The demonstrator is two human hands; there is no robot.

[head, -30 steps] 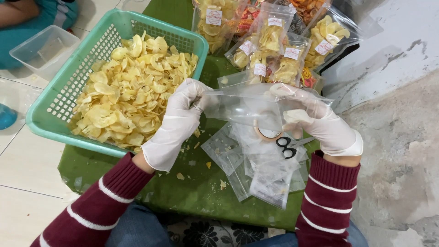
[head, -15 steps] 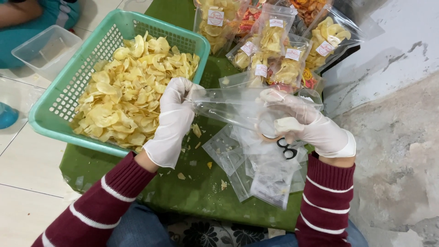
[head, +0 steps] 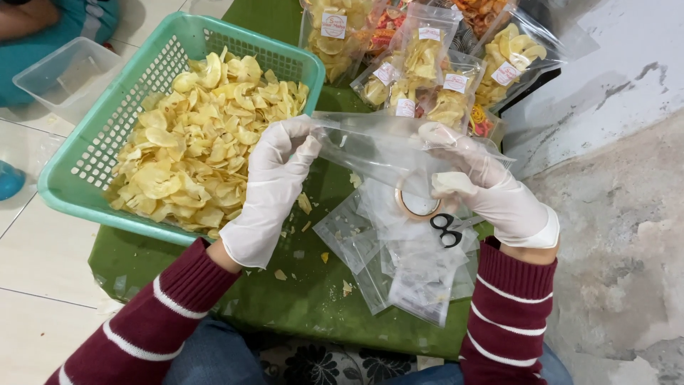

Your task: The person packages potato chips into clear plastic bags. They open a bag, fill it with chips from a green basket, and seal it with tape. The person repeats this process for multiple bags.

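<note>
where tiles (head: 43, 249) end, perhaps concrete (head: 620, 214)

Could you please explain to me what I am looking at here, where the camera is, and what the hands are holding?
The picture comes from a camera worn on a person's head, looking down at their own two hands. Both wear thin white gloves over striped dark red sleeves. The left hand and the right hand hold one clear plastic bag stretched between them by its top edge. Below lies a green mat. On it stand a green basket full of pale yellow chips, a pile of empty clear bags, a tape roll and black-handled scissors. At the top lie filled, labelled chip packets. A clear plastic box sits on the floor at the upper left.
</note>
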